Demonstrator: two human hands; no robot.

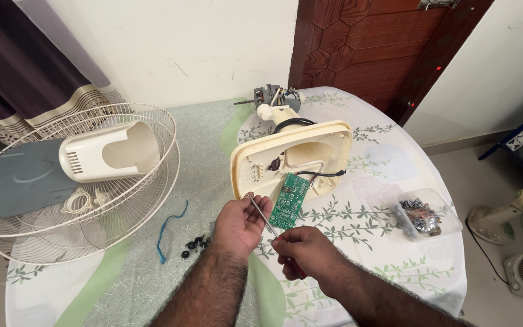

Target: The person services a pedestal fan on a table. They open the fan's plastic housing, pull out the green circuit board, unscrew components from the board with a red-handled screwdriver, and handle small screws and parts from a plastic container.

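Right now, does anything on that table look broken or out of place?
Yes. The cream plastic fan base lies tipped on its side with its underside open, and a green circuit board hangs out of it on wires. The white wire fan guards sit stacked at the table's left edge, overhanging it.

Cloth-covered table (358, 242) with fan parts (292, 157)

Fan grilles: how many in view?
2. Both wire fan grilles are stacked at the table's left edge, one nested in the other, holding a cream motor cover. A third could be hidden beneath.
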